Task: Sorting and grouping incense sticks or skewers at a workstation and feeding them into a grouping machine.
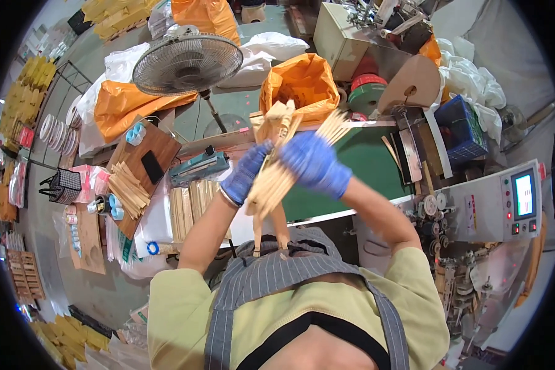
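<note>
My right hand (314, 163), in a blue knit glove and slightly blurred, is closed round a bundle of thin wooden sticks (269, 190). The bundle slants from the upper right down toward my apron, its far ends fanned out. My left hand (248, 174), in a matching glove, presses against the left side of the sticks with its fingers curled. Just beyond it, more pale wooden pieces (274, 123) stick up; whether they belong to the same bundle I cannot tell. Both hands are above the near left end of a green work surface (345, 179).
An open orange sack (305, 86) stands beyond the work surface, with a fan (188, 65) to its left. Bundled sticks (194, 206) and a brown board (143, 157) carrying a phone (152, 167) are at left. At right are a blue crate (461, 131) and a machine control box (496, 200).
</note>
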`<state>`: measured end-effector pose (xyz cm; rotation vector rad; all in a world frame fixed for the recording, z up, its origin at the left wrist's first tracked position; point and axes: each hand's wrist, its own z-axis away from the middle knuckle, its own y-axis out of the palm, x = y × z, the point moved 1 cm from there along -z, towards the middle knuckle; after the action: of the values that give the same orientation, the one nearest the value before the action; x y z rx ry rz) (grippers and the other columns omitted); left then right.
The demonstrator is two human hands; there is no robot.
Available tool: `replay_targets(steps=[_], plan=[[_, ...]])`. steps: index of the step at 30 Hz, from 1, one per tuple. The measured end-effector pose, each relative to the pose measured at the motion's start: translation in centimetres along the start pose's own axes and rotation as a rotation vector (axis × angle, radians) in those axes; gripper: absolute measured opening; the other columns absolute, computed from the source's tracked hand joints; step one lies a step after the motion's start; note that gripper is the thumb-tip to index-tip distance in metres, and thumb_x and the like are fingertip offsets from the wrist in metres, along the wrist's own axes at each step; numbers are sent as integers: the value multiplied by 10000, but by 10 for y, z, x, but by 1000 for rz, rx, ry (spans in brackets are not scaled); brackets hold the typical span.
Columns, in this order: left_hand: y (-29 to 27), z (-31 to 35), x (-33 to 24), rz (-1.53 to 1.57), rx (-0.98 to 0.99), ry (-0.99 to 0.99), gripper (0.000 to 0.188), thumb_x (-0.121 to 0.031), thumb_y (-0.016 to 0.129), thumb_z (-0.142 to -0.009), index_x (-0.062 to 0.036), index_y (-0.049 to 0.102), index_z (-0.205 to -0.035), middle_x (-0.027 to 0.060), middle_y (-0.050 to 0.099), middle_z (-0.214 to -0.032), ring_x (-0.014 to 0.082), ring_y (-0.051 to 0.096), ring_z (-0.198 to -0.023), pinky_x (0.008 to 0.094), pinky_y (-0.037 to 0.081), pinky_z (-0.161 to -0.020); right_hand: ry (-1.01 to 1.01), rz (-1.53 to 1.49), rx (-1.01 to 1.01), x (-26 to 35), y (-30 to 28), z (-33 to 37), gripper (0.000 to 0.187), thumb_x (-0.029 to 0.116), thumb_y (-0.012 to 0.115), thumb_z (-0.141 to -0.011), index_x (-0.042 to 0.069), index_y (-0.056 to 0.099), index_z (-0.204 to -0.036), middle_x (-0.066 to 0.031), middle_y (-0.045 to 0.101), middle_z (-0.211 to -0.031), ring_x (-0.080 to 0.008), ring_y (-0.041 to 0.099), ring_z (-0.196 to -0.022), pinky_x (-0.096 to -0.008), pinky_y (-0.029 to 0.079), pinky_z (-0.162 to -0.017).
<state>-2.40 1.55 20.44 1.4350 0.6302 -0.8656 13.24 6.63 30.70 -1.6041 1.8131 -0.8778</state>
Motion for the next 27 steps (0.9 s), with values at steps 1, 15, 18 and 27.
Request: replay_targets(steps=[1, 15, 18, 27], plan=[[50, 0, -31, 328, 100, -219, 438, -295, 517, -843, 10, 441, -1147, 47, 556, -945, 82, 531, -853, 198, 435, -762, -81, 23, 30, 13, 8, 4, 217, 145, 550, -646, 48, 541, -839, -64, 519, -680, -226, 546, -620, -351, 448, -578], [54, 24, -46, -317, 188, 54, 453, -147, 611, -759, -28, 465, -1171, 15, 538, -1071, 105, 503, -952, 276, 404, -843, 1015, -1388, -465, -31, -20, -2, 283, 207, 614, -781, 22, 524, -975, -17, 560, -723, -99, 521, -538, -202, 434, -484], [46, 25, -35, -363, 134, 34, 411, -157, 597, -773, -27, 486, -1147, 17, 549, -1053, 98, 505, -938, 268, 405, -838, 975, -1416, -466, -36, -19, -1, 231, 196, 618, -774, 33, 524, -907, -31, 551, -754, -97, 525, -630, -225, 448, -540], [-8, -16, -33, 537, -27, 17, 234, -189, 542, -831, -63, 503, -1024, 39, 578, -843, 211, 572, -815, 362, 478, -720, 1026, -1481, -300, -68, -14, 39, 238, 250, 603, -766, 36, 506, -805, -47, 514, -697, -139, 503, -547, -260, 448, -516]])
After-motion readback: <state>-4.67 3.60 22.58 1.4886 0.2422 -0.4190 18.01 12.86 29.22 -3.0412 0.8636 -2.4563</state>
